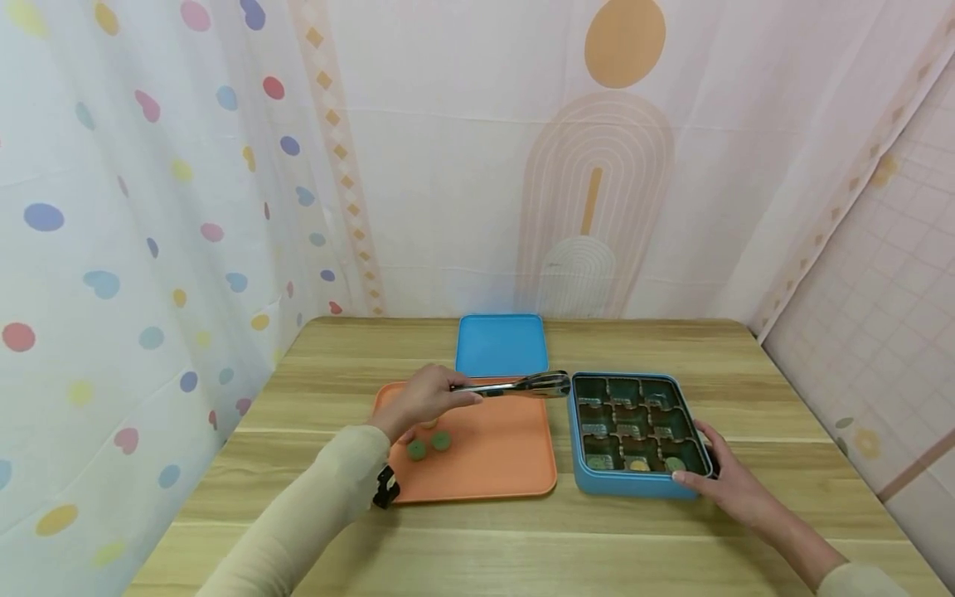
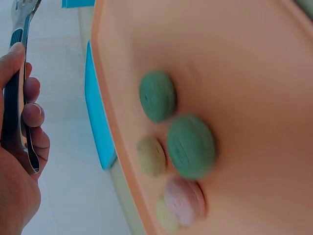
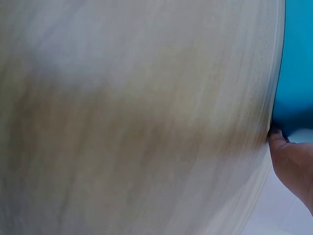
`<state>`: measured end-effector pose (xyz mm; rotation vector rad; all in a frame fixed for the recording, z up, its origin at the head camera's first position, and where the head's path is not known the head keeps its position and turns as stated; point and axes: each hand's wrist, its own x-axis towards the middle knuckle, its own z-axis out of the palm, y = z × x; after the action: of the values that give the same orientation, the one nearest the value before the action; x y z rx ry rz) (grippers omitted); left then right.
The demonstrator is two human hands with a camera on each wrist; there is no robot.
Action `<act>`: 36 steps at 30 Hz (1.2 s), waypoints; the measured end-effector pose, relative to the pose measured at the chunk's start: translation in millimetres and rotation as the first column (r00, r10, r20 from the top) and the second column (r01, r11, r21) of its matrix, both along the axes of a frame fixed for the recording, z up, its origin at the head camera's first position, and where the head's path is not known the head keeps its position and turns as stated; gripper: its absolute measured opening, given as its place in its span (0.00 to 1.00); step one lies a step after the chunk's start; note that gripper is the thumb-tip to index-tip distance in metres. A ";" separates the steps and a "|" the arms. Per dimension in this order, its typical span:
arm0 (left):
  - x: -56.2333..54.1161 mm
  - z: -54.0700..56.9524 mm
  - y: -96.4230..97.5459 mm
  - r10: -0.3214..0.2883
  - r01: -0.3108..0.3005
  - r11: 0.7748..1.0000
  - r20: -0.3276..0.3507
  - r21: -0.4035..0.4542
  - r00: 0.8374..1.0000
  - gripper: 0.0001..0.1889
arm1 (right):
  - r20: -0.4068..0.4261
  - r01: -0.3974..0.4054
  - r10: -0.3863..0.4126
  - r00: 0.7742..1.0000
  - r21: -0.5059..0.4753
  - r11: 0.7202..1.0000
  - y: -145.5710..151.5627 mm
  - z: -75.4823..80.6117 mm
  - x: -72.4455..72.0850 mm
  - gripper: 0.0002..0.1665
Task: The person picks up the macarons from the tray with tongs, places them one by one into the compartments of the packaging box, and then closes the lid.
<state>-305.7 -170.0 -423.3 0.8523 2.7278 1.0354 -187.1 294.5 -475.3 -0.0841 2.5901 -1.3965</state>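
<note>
My left hand (image 1: 431, 395) grips a pair of metal tongs (image 1: 515, 386) with dark handle insets. The tongs point right, their tips by the left rim of a blue box (image 1: 634, 483); whether they hold anything I cannot tell. My right hand (image 1: 734, 481) grips the box at its near right corner, thumb on the front rim. Inside sits a brown divided insert (image 1: 628, 414); its near row holds a green, a yellow and another green macaron (image 1: 674, 464). Below my left hand, green macarons (image 2: 191, 147), a pink macaron (image 2: 184, 200) and yellow macarons (image 2: 151, 156) lie on an orange tray (image 1: 492, 464).
A flat blue lid (image 1: 501, 344) lies behind the tray, near the back edge of the wooden table (image 1: 485, 547). Patterned curtains (image 1: 448, 166) hang behind and to the left. The tray and box stand side by side with a narrow gap.
</note>
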 end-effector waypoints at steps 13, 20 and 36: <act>-2.4 -3.2 49.1 -0.059 0.058 0.998 -0.029 -0.031 0.998 0.12 | -0.019 0.001 -0.001 1.000 0.016 1.000 -1.6 1.8 1.4 0.58; -4.0 -6.7 60.8 -0.039 0.038 0.999 -0.014 -0.039 0.999 0.13 | -0.017 -0.002 0.002 1.000 0.017 1.000 -1.7 1.8 1.1 0.58; -4.1 -3.8 53.7 -0.058 0.058 0.998 -0.015 -0.017 0.998 0.10 | -0.001 0.003 -0.003 1.000 0.029 1.000 -1.6 2.1 1.6 0.59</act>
<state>-309.8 -116.3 -427.1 0.9352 2.7032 0.9980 -185.5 292.9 -473.2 -0.0773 2.6118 -1.3597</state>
